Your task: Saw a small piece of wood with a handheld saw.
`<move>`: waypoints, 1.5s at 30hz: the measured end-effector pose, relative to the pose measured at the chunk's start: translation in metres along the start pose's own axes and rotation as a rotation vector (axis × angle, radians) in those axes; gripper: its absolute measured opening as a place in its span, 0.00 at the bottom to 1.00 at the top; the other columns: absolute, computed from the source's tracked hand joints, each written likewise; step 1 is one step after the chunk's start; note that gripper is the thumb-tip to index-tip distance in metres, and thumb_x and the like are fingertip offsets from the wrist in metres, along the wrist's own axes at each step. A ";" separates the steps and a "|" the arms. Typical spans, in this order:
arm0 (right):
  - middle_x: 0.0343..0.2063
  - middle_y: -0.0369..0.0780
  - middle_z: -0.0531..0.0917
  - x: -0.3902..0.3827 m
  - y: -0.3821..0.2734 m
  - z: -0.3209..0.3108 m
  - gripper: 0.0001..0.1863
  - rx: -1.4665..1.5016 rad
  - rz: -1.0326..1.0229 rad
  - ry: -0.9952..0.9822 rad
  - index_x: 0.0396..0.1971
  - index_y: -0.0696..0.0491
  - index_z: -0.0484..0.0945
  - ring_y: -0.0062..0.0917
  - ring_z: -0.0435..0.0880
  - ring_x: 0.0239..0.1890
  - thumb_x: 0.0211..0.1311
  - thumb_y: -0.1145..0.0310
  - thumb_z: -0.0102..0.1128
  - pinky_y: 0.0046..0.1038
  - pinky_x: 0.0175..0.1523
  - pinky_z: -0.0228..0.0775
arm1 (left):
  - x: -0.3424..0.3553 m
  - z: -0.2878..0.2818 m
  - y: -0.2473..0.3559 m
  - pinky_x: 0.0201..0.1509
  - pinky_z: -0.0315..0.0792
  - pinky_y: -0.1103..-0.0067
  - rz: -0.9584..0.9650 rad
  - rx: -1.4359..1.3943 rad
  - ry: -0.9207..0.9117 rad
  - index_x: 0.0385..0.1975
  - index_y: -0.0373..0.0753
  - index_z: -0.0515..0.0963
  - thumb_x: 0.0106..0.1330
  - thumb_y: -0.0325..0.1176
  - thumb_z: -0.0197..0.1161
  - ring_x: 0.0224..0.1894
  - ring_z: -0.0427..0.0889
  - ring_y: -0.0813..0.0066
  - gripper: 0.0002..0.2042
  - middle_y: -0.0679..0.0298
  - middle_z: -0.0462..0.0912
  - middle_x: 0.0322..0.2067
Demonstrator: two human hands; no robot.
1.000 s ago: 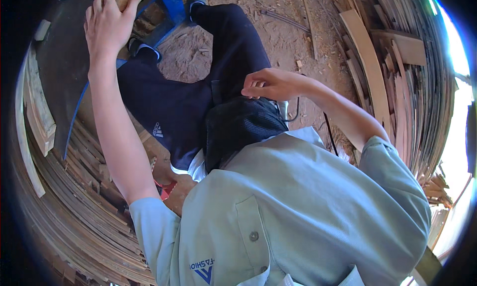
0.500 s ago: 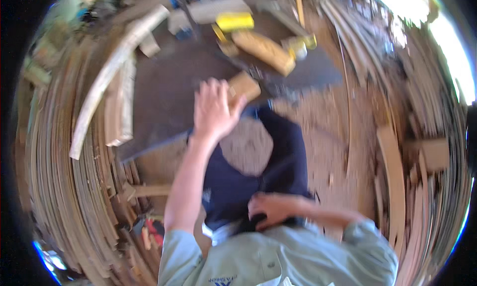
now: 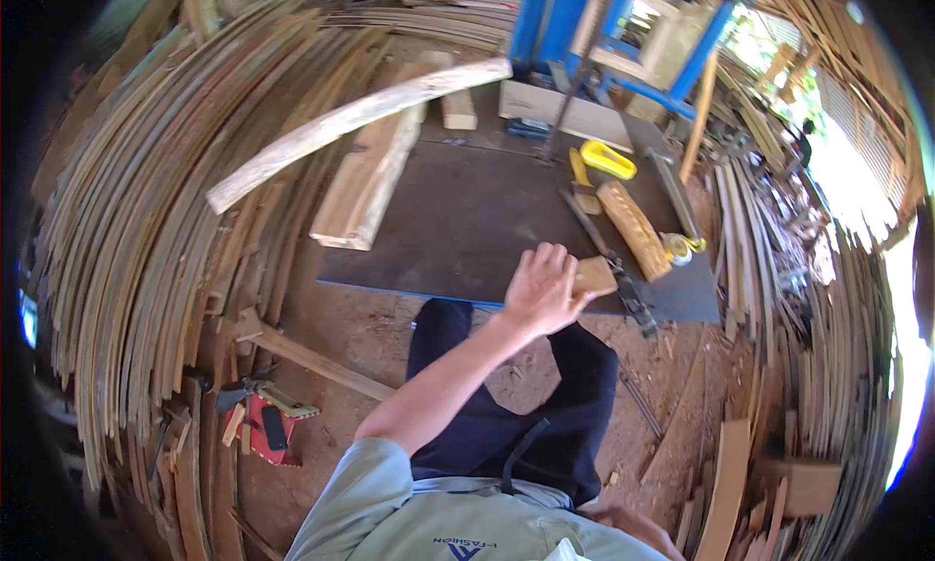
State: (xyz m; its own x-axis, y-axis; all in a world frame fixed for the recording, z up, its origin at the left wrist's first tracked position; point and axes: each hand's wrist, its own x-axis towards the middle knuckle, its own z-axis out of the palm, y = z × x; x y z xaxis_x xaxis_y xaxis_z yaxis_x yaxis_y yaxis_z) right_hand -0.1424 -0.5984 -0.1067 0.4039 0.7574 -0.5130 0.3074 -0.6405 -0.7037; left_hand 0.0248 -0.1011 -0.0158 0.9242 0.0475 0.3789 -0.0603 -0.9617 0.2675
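My left hand (image 3: 545,290) is at the front edge of a dark flat tabletop (image 3: 458,210). Its fingers curl down beside a small wooden block (image 3: 595,276), with the thumb against the block's near side. Just right of the block is a dark metal fitting (image 3: 635,303), and beyond that lies a longer rough wooden piece (image 3: 633,230). Of my right arm only a bit of forearm (image 3: 638,530) shows at the lower edge, close to my shirt; the hand itself is out of sight.
A curved pale board (image 3: 355,128) lies over a thick timber (image 3: 370,186) at the table's left. A yellow loop-shaped object (image 3: 608,159) and a yellow-handled tool (image 3: 581,179) lie toward the back. Behind stands a blue machine (image 3: 545,25). Long stacked strips (image 3: 166,220) line the left.
The view has swung, so the table and block appear farther right and lower. My left hand stays at the block. My right hand, earlier at my lap, has dropped out of view.
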 end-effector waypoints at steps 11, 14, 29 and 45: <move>0.37 0.42 0.91 0.131 -0.142 -0.139 0.11 -0.244 -0.241 0.276 0.42 0.51 0.90 0.41 0.90 0.42 0.61 0.66 0.77 0.34 0.50 0.83 | -0.001 0.008 -0.001 0.59 0.72 0.60 0.030 0.009 0.127 0.52 0.34 0.79 0.75 0.59 0.62 0.56 0.76 0.55 0.29 0.54 0.76 0.49; 0.37 0.44 0.89 0.182 -0.188 -0.200 0.04 -0.296 -0.599 0.650 0.36 0.54 0.86 0.42 0.89 0.42 0.64 0.72 0.73 0.37 0.49 0.82 | 0.000 0.004 -0.003 0.61 0.72 0.59 0.041 -0.030 0.136 0.52 0.35 0.79 0.74 0.59 0.63 0.57 0.76 0.55 0.28 0.54 0.77 0.50; 0.43 0.50 0.88 0.267 -0.180 -0.280 0.24 -0.554 -0.015 0.888 0.47 0.56 0.84 0.49 0.89 0.48 0.63 0.51 0.76 0.48 0.54 0.83 | -0.019 -0.042 -0.056 0.57 0.73 0.61 0.091 0.072 0.175 0.54 0.34 0.80 0.71 0.52 0.72 0.53 0.79 0.55 0.26 0.56 0.78 0.49; 0.23 0.56 0.81 0.229 -0.214 -0.213 0.15 -0.150 -0.275 0.798 0.48 0.61 0.72 0.58 0.85 0.30 0.83 0.61 0.57 0.50 0.34 0.72 | -0.009 -0.028 -0.031 0.62 0.71 0.60 0.080 -0.061 0.234 0.56 0.41 0.82 0.57 0.45 0.82 0.58 0.77 0.55 0.28 0.60 0.77 0.53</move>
State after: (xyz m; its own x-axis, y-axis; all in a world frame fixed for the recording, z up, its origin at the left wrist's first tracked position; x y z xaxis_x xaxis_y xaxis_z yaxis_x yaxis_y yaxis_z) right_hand 0.0681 -0.3153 0.0314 0.7660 0.6091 0.2055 0.5717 -0.4995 -0.6509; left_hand 0.0081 -0.0643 -0.0031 0.8036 0.0394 0.5938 -0.1591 -0.9473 0.2781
